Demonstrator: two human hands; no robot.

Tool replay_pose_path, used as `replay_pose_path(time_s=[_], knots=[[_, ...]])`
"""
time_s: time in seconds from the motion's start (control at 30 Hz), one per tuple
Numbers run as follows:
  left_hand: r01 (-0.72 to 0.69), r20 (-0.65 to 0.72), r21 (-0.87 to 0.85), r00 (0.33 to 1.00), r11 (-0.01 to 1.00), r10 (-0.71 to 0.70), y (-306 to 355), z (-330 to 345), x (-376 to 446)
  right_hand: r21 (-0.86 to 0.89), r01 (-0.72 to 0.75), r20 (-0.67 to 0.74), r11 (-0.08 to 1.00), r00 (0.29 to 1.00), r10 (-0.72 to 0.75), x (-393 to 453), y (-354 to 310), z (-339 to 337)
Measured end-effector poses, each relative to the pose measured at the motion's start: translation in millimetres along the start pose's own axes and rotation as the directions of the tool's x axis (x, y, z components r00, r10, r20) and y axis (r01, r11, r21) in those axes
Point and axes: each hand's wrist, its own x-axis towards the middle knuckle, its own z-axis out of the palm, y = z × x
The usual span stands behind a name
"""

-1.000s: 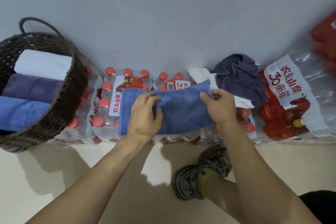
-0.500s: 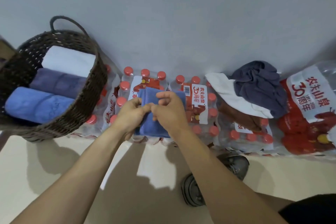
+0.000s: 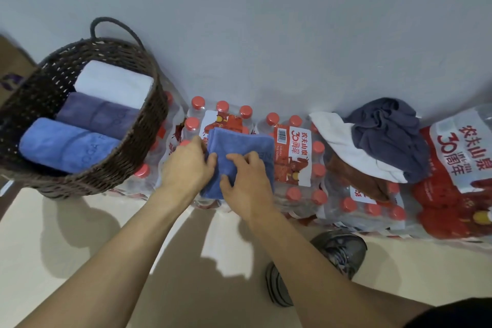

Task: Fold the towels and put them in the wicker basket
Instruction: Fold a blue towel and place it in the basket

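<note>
A: Plain wall behind; shrink-wrapped water packs [image 3: 292, 157] along its foot serve as the bench.

B: Step?

A: Folding. The blue towel [image 3: 239, 146] lies folded small on the packs. The left hand [image 3: 186, 168] pinches its left edge; the right hand [image 3: 245, 181] lies spread and flat on top, gripping nothing.

B: Next?

A: Probably a firm grasp, then left to the basket [image 3: 127, 168], just beside. Three rolls [image 3: 69, 149] nearly fill it; the near rim has room. An unfolded pile [image 3: 383, 141] waits to the right.
</note>
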Motion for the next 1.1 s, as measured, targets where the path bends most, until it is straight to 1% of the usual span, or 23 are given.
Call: replay_pose_path(time_s=[0.03,0.07,0.13,0.17,0.2,0.27,0.33,0.4,0.43,0.47,0.53,0.6,0.63,0.7,0.73,0.77,0.8,0.83,0.9,0.97,1.03,1.07,1.1], knots=[[0.002,0.054,0.077,0.999,0.997,-0.007,-1.8,-4.4,0.5,-0.013,0.0,-0.007,1.0,1.0,0.0,0.7,0.1,1.3],[0.015,0.153,0.115,0.988,0.993,-0.032,-2.2,-10.4,1.2,-0.008,-0.008,-0.006,1.0,1.0,0.008,1.5,0.2,1.7],[0.039,0.384,0.135,0.919,0.99,-0.088,1.2,-22.8,0.7,0.033,-0.032,0.023,0.999,0.999,0.031,4.9,1.6,1.1],[0.044,0.455,0.144,0.884,0.989,-0.106,4.4,-27.2,-1.2,0.061,-0.043,0.038,0.997,0.998,0.04,7.1,2.4,-0.2],[0.052,0.478,0.144,0.87,0.988,-0.116,7.6,-29.1,-4.4,0.094,-0.052,0.052,0.994,0.998,0.047,9.6,3.3,-2.6],[0.087,0.442,0.109,0.888,0.99,-0.127,11.7,-26.4,-13.5,0.154,-0.064,0.104,0.986,0.993,0.048,14.4,7.3,-10.1],[0.114,0.405,0.045,0.906,0.992,-0.123,13.9,-21.7,-22.4,0.167,-0.059,0.19,0.984,0.982,0.026,18.7,13.3,-21.8],[0.114,0.388,-0.046,0.918,0.992,-0.087,17.6,-23.1,-26.7,0.238,-0.083,0.252,0.968,0.968,0.022,21.2,17.7,-36.4],[0.099,0.372,-0.112,0.927,0.989,-0.05,21.0,-26.6,-26.5,0.288,-0.087,0.246,0.954,0.969,0.014,22.0,18.2,-44.7],[0.07,0.351,-0.201,0.936,0.977,0.005,25.5,-31.7,-26.0,0.33,-0.063,0.204,0.942,0.979,-0.006,22.2,16.8,-53.8],[-0.04,0.281,-0.364,0.948,0.931,0.15,35.5,-44.3,-26.7,0.347,0.064,0.072,0.936,0.993,-0.095,20.5,11.3,-75.2],[-0.191,0.187,-0.411,0.939,0.892,0.287,43.7,-57.4,-29.0,0.249,0.215,0.019,0.944,0.974,-0.227,18.6,4.4,-98.5],[-0.248,0.156,-0.43,0.927,0.868,0.342,46.6,-63.2,-29.7,0.157,0.254,0.046,0.954,0.963,-0.264,17.9,0.6,-110.3],[-0.309,0.144,-0.504,0.891,0.807,0.431,50.4,-72.5,-29.6,-0.081,0.256,0.166,0.963,0.956,-0.241,17.8,-3.5,-130.8],[-0.301,0.162,-0.566,0.872,0.767,0.462,50.7,-75.5,-28.6,-0.196,0.237,0.23,0.951,0.954,-0.191,18.0,-3.5,-138.1],[-0.267,0.188,-0.635,0.856,0.724,0.481,50.1,-77.0,-27.1,-0.269,0.209,0.28,0.94,0.951,-0.131,17.8,-1.8,-144.1],[-0.228,0.212,-0.691,0.843,0.686,0.493,48.5,-77.4,-25.4,-0.275,0.167,0.319,0.947,0.945,-0.074,17.9,2.0,-148.8],[-0.2,0.226,-0.728,0.834,0.656,0.504,46.1,-77.0,-23.7,-0.224,0.113,0.355,0.968,0.934,-0.027,17.5,7.3,-153.2],[-0.16,0.246,-0.765,0.823,0.624,0.512,41.5,-72.2,-20.5,-0.045,0.004,0.42,0.999,0.907,0.015,15.4,22.3,-161.0],[-0.096,0.281,-0.783,0.827,0.614,0.487,39.5,-62.0,-17.5,0.122,-0.106,0.492,0.987,0.87,0.032,13.0,43.8,-165.2],[-0.005,0.312,-0.796,0.853,0.606,0.418,43.0,-46.2,-17.1,0.283,-0.25,0.57,0.926,0.82,0.048,9.5,68.0,-164.3],[0.042,0.318,-0.803,0.874,0.594,0.369,46.6,-36.5,-17.9,0.359,-0.327,0.6,0.874,0.798,0.052,7.1,79.9,-161.6],[0.085,0.314,-0.812,0.898,0.578,0.309,50.9,-25.5,-18.7,0.435,-0.389,0.603,0.812,0.796,0.058,5.2,91.5,-157.3]])
